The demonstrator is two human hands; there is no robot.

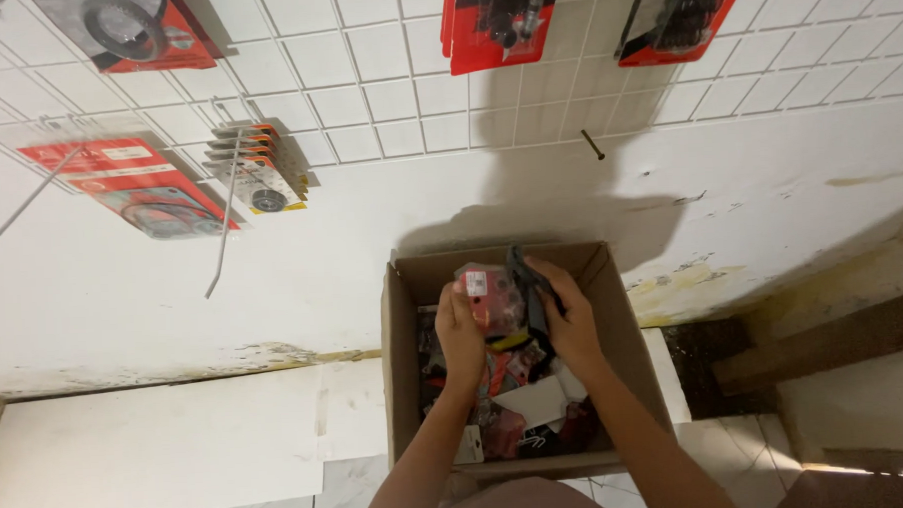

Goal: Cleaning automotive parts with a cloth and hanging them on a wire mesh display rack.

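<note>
An open brown cardboard box [619, 318] stands on the floor against a white wall, full of small packaged parts in red, black and clear wrappers. My left hand [459, 334] is inside the box, fingers closed on a small clear packet with a red card [488, 288]. My right hand [569, 320] is beside it and grips a dark, flat packet [528, 276] held upright over the box. Both packets sit above the pile [517, 402] of other packets.
A white wire grid [385, 76] on the wall carries hanging red-backed blister packs [134, 185], some on long metal hooks [225, 227]. White boards [158, 445] lie on the floor left of the box. A dark gap and brown plank [825, 346] are at right.
</note>
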